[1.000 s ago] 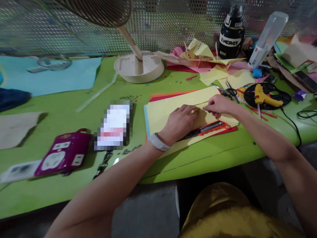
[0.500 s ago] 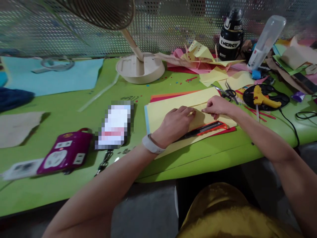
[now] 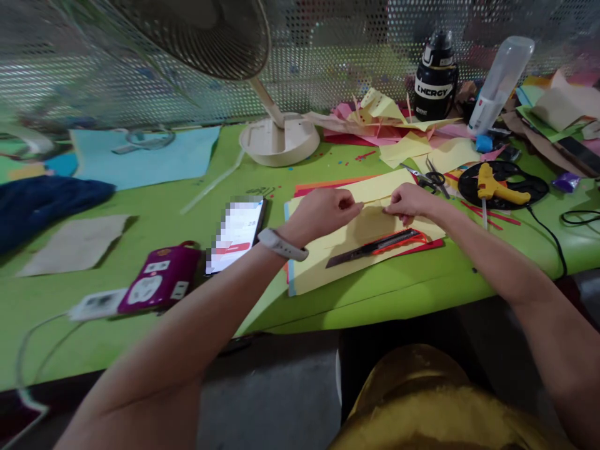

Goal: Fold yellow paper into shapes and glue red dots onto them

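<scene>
A pale yellow sheet of paper (image 3: 356,240) lies on top of red, orange and blue sheets on the green table (image 3: 140,312). My left hand (image 3: 323,212) is closed in a pinch on the yellow sheet's folded edge. My right hand (image 3: 410,201) pinches the same edge a little further right. A red utility knife (image 3: 379,242) with its blade out rests on the yellow paper just in front of both hands. A white band sits on my left wrist.
A phone (image 3: 237,232) and a purple power strip (image 3: 157,287) lie left of the paper. A fan base (image 3: 279,140) stands behind. Scissors (image 3: 429,178), a yellow glue gun (image 3: 497,184), a black bottle (image 3: 435,78) and paper scraps (image 3: 389,119) crowd the right.
My left hand has lifted off the flat sheet and slid left along the fold, now pinching it. The camera view has shifted rightward; my right hand stays on the edge.
</scene>
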The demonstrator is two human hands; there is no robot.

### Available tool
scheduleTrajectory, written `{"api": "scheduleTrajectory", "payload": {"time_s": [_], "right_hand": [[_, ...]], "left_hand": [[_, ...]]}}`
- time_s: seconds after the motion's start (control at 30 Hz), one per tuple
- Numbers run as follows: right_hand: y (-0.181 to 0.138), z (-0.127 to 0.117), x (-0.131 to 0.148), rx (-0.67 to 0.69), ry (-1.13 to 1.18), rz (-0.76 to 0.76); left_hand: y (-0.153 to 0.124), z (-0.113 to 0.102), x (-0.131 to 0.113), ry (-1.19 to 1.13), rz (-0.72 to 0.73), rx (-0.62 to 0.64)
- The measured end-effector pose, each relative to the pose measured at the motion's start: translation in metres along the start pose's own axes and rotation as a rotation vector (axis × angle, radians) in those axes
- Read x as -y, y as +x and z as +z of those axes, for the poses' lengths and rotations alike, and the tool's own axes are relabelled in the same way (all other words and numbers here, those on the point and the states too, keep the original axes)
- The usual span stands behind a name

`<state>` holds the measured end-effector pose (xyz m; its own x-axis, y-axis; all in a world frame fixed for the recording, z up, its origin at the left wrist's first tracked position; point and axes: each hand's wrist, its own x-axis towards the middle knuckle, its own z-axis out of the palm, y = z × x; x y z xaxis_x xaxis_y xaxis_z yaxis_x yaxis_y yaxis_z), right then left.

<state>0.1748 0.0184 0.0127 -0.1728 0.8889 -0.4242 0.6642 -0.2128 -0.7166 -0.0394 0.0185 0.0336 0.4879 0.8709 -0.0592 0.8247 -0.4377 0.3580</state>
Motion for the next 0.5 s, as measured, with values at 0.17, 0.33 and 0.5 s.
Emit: {"api": "scheduleTrajectory", "payload": {"time_s": [0.17, 0.33, 0.5], "right_hand": [[0.004, 0.0, -0.003, -0.014, -0.026, -0.005], [0.003, 0.0, -0.004, -0.011, -0.011, -0.018], [0.001, 0.001, 0.0, -0.005, 0.011, -0.015]], "left_hand": [[0.029, 0.009, -0.018, -0.497, -0.236, 0.323], [0.04, 0.016, -0.017, -0.634, -0.338, 0.436], [0.043, 0.018, -0.006, -0.735, -0.366, 0.478]]}}
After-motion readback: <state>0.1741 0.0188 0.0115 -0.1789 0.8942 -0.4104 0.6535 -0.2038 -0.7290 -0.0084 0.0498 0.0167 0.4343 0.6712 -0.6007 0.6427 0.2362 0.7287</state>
